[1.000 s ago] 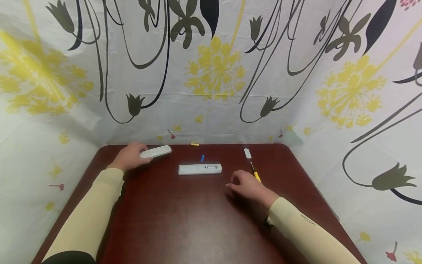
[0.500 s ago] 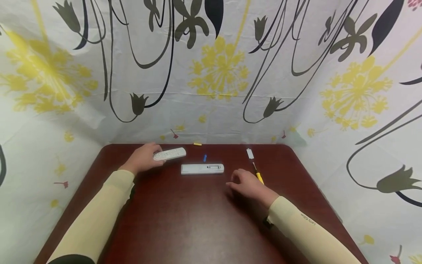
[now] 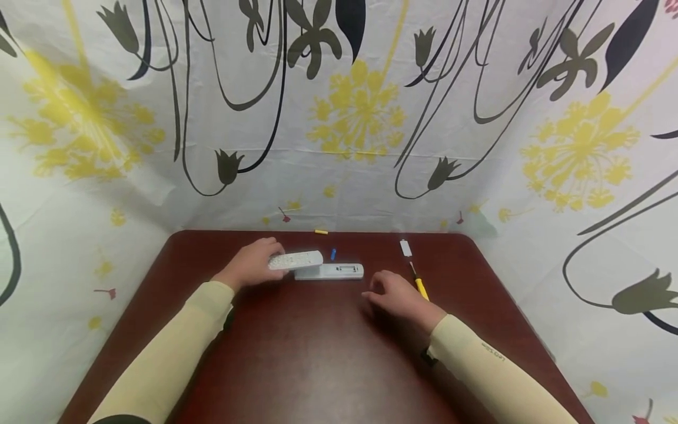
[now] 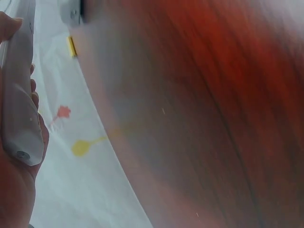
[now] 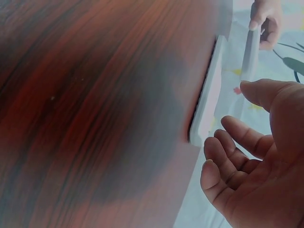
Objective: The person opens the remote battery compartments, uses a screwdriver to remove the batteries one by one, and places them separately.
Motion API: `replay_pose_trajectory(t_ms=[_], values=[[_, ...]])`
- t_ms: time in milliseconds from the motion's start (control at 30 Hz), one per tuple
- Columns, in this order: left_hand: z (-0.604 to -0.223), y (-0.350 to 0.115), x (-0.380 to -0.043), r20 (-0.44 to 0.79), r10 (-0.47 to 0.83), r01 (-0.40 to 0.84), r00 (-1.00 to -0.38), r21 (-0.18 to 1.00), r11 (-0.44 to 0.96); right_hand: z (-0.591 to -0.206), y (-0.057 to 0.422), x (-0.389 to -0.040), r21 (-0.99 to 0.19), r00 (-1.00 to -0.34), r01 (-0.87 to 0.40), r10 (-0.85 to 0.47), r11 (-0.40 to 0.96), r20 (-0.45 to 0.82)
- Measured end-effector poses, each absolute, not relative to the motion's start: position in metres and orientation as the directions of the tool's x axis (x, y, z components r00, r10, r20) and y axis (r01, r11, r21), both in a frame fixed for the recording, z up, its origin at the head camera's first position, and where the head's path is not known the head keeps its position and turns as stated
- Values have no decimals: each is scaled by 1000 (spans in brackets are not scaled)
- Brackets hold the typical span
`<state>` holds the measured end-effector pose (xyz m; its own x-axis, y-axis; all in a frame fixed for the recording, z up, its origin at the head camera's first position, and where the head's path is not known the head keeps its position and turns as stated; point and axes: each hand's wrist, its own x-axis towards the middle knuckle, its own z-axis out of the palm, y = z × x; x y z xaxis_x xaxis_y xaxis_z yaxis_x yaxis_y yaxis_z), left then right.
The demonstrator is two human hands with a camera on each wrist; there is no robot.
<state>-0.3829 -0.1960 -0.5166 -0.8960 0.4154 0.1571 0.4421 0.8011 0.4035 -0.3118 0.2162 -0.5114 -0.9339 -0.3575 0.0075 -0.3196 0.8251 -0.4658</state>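
Observation:
My left hand (image 3: pixel 254 263) grips a white remote control (image 3: pixel 296 260) by its left end, its button side showing in the head view. In the left wrist view the smooth underside of this remote control (image 4: pixel 21 109) shows along the palm. It is raised and overlaps the left end of a second white remote control (image 3: pixel 341 271), which lies back up on the table with its battery compartment uncovered. My right hand (image 3: pixel 394 292) is to the right of that one, fingers loosely curled and holding nothing. In the right wrist view its fingers (image 5: pixel 223 156) are apart from the lying remote control (image 5: pixel 207 95).
Behind the lying remote control are a small blue battery-like cylinder (image 3: pixel 333 254) and a yellow one (image 3: pixel 321 231) by the table's back edge. A small white cover (image 3: pixel 405 248) and a yellow-handled screwdriver (image 3: pixel 421 287) lie at the right. Patterned cloth (image 3: pixel 328 176) surrounds the dark red table (image 3: pixel 318 353).
My left hand has carried the remote control rightward and toward me, from the table's back left to over the lying one. My right hand has stayed put.

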Motion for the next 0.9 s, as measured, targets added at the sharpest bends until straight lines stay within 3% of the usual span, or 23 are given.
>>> replay_pose_trajectory(t_ms=[467, 900], values=[[-521, -162, -367, 197, 507, 539, -839, 420, 730, -512, 212, -314, -489, -941, -303, -338, 818, 17], [-518, -143, -356, 183, 512, 537, -839, 431, 725, -511, 202, -317, -559, -932, -337, -353, 758, 83]])
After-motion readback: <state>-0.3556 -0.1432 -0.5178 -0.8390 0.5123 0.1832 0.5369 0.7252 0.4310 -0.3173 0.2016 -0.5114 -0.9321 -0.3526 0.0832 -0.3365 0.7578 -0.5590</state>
